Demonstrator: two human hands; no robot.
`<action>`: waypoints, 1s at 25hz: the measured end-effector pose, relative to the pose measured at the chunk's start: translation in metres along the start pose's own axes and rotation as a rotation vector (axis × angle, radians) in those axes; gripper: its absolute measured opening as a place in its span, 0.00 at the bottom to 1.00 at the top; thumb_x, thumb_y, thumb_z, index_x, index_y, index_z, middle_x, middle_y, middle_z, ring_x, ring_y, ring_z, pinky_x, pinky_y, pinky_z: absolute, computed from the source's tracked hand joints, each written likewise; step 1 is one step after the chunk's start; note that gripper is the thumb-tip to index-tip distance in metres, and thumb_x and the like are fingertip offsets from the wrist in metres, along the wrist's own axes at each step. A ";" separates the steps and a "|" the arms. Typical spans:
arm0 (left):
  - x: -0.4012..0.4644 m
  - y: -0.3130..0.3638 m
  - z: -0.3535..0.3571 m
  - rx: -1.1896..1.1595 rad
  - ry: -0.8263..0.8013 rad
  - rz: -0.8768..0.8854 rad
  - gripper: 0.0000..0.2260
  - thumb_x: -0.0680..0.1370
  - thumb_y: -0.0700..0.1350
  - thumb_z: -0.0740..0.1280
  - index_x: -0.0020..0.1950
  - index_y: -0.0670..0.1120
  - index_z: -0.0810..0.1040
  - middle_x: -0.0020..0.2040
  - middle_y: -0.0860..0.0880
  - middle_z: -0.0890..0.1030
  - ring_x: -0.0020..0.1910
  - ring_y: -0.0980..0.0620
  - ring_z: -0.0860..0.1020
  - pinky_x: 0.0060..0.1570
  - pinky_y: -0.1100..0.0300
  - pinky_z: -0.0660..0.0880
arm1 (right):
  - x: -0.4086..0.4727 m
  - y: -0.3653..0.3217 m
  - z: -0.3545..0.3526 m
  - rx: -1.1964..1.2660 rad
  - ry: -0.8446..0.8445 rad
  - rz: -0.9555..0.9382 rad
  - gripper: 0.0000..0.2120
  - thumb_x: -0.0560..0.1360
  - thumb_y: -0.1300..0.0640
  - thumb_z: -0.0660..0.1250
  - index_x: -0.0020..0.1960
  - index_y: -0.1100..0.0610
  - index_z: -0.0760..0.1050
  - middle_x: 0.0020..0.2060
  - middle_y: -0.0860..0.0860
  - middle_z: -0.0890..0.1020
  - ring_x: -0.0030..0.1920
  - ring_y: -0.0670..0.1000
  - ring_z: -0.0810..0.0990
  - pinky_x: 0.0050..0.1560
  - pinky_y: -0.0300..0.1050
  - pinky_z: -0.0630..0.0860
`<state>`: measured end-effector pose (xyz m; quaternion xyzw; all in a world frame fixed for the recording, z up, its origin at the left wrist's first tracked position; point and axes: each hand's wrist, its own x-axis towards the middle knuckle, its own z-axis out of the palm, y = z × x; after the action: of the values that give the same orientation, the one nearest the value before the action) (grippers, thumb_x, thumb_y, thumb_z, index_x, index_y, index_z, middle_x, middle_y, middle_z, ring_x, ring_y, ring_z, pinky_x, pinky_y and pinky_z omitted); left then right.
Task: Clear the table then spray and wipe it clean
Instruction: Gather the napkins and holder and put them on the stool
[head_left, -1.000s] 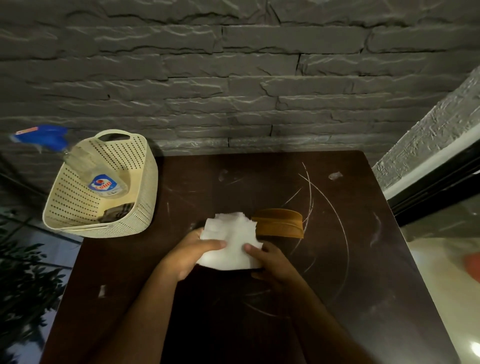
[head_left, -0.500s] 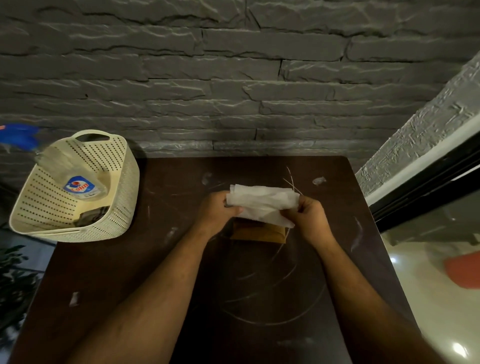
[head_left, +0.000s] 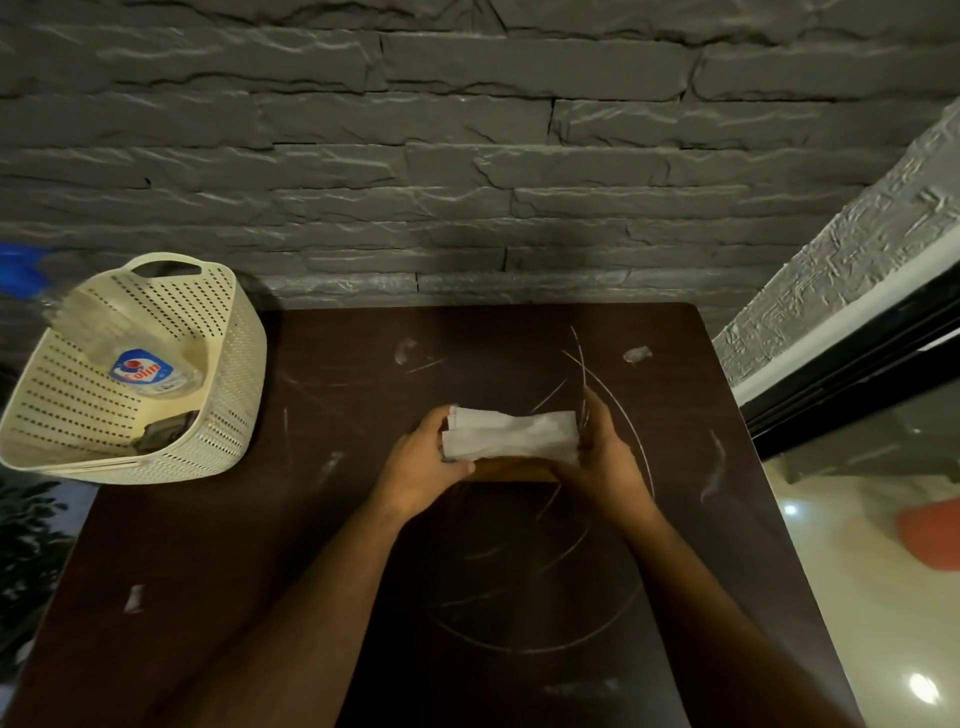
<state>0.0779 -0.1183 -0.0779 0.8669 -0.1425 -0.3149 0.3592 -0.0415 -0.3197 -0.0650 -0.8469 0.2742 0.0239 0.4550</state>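
Both hands pinch the folded tissue (head_left: 511, 434), left hand (head_left: 423, 462) and right hand (head_left: 602, 457) at its 2 ends, long axis parallel to the table (head_left: 363, 545) far edge, directly above the brown holder (head_left: 511, 472)

Two bare forearms come up from the bottom edge, no sleeves anywhere along them, uncovered right to the frame's edge. The left hand (head_left: 423, 462) is bare: no glove, no ring showing, no watch or band at the wrist. Same on the right hand (head_left: 605, 457): bare wrist, bare fingers (head_left: 592, 410), long and slim. Nails are too dim to make out.
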 end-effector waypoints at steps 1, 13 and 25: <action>-0.001 0.001 0.000 0.052 0.018 -0.003 0.44 0.71 0.47 0.75 0.77 0.61 0.50 0.64 0.51 0.76 0.60 0.49 0.77 0.60 0.50 0.75 | -0.001 -0.002 -0.001 -0.091 -0.020 -0.037 0.45 0.70 0.52 0.74 0.76 0.44 0.48 0.60 0.50 0.77 0.57 0.51 0.79 0.59 0.49 0.77; -0.010 -0.004 0.002 0.497 0.104 0.383 0.08 0.75 0.50 0.69 0.53 0.55 0.80 0.62 0.58 0.72 0.58 0.58 0.72 0.60 0.58 0.68 | -0.002 0.010 0.000 -0.600 -0.023 -0.304 0.14 0.70 0.57 0.71 0.54 0.48 0.77 0.57 0.47 0.75 0.57 0.47 0.73 0.55 0.39 0.72; -0.004 -0.005 0.003 0.609 0.057 0.449 0.12 0.77 0.49 0.64 0.60 0.58 0.77 0.53 0.58 0.77 0.57 0.57 0.70 0.56 0.58 0.67 | 0.008 0.001 0.002 -0.705 -0.160 -0.323 0.16 0.75 0.40 0.62 0.56 0.48 0.77 0.52 0.48 0.75 0.54 0.48 0.72 0.53 0.44 0.70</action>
<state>0.0730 -0.1152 -0.0815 0.8895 -0.4060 -0.1474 0.1490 -0.0348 -0.3222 -0.0686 -0.9789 0.0759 0.1107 0.1540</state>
